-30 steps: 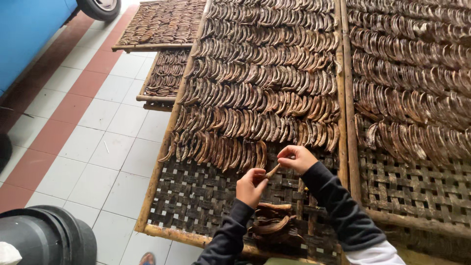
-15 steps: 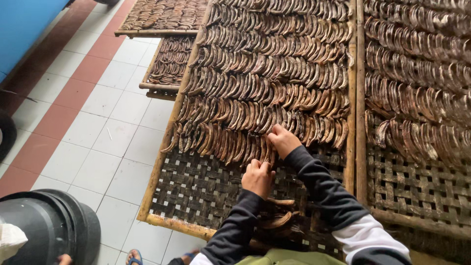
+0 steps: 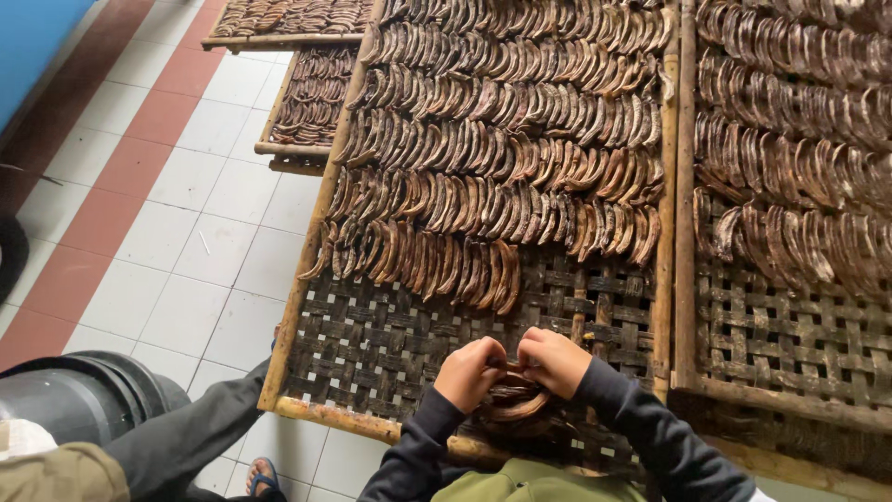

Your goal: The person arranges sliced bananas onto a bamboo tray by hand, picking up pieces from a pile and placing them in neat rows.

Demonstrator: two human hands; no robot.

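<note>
Gripping a small pile of curved brown dried strips (image 3: pixel 517 402) at the near edge of the woven bamboo rack (image 3: pixel 390 344), the left hand (image 3: pixel 469 372) and right hand (image 3: pixel 556 361) both close on it, knuckles touching. Overlapping rows of strips (image 3: pixel 483 200) fill the rack beyond. A grey bin (image 3: pixel 84 400) stands on the tiled floor (image 3: pixel 167 270) nearby.

Both hands, left (image 3: pixel 469 372) and right (image 3: pixel 555 360), curled side by side, dark-sleeved forearms converging.
</note>
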